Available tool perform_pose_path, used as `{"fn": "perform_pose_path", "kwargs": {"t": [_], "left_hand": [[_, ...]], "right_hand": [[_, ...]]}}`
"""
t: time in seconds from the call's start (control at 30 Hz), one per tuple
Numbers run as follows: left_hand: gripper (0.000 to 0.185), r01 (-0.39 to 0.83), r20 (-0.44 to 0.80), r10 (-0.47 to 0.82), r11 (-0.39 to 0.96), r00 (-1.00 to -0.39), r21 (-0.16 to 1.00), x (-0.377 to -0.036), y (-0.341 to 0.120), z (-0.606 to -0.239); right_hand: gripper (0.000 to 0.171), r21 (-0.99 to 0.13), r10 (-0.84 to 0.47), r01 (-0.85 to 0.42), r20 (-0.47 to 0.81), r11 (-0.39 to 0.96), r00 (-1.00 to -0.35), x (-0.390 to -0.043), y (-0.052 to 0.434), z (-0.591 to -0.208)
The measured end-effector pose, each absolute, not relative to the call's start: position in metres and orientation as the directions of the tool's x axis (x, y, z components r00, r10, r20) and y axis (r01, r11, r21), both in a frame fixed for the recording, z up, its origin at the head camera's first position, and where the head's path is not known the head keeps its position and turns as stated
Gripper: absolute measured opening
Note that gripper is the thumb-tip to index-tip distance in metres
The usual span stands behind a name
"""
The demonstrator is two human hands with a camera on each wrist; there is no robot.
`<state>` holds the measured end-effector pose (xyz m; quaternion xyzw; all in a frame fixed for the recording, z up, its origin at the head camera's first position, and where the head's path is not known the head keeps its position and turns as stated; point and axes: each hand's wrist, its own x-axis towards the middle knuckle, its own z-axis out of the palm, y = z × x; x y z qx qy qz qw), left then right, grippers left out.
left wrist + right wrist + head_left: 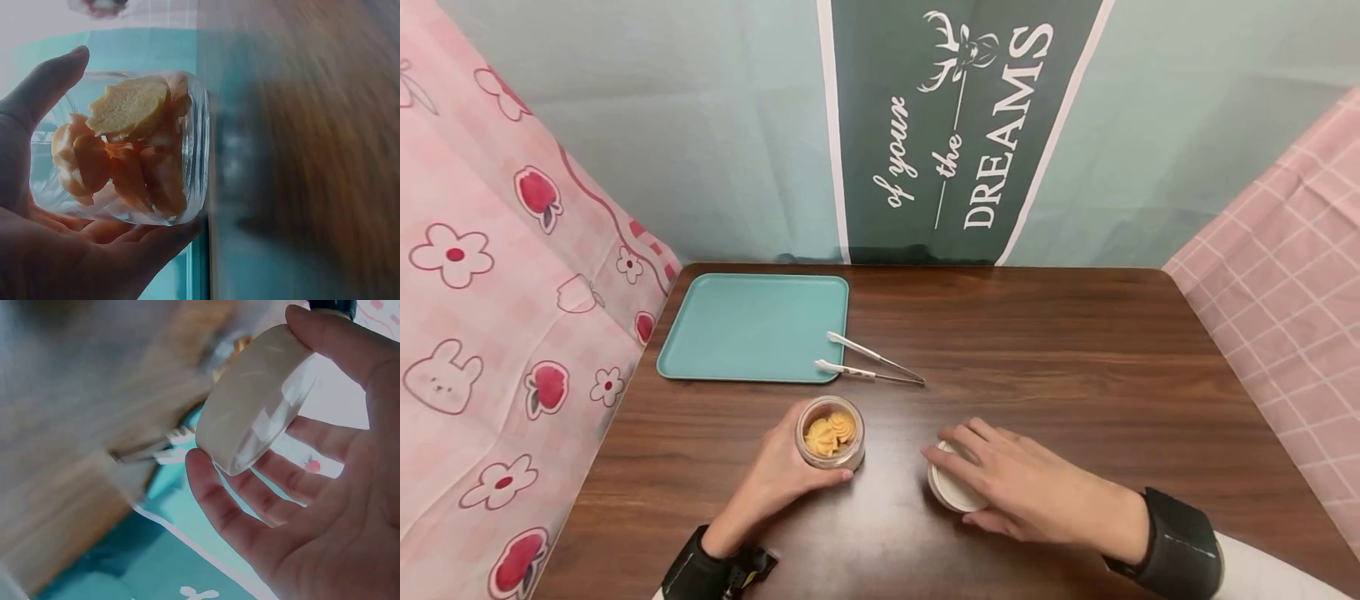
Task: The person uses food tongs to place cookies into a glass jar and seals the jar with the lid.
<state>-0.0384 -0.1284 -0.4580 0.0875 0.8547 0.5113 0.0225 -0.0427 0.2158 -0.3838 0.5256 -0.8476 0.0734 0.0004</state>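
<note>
left hand (778, 479) wraps open cookie jar (831, 432), lower centre of frame, on bench (1075, 350). right hand (1022, 487) grips white lid (953, 492) just right of jar. judgement: keep jar steady, lay lid flat, clear of tongs (868, 365).

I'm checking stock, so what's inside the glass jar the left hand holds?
The open jar in the left hand holds pale orange swirl cookies; the lowest layer is hidden under the top ones.
</note>
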Motion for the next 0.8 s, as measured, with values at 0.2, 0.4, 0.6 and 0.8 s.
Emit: {"fn": "perform_pose_path", "kwargs": {"t": [0.2, 0.4, 0.6, 0.8], "left_hand": [[0.095, 0.198, 0.087, 0.252, 0.458, -0.964, 0.867, -0.039, -0.116, -0.456], [0.095, 0.221, 0.082, 0.323, 0.422, -0.943, 0.879, -0.037, -0.103, -0.457], [0.095, 0.225, 0.057, 0.386, 0.405, -0.921, 0.886, -0.035, -0.088, -0.455], [0.096, 0.249, 0.067, 0.421, 0.395, -0.905, 0.884, -0.034, -0.079, -0.458]], "right_hand": [[0.091, -0.03, -0.892, -0.906, 0.159, 0.423, -0.422, -0.047, 0.213, -0.364], [0.089, -0.008, -0.895, -0.905, 0.147, 0.426, -0.422, -0.047, 0.206, -0.351], [0.092, 0.025, -0.906, -0.912, 0.127, 0.41, -0.404, -0.049, 0.192, -0.342], [0.09, 0.031, -0.925, -0.929, 0.11, 0.37, -0.364, -0.052, 0.176, -0.342]]}}
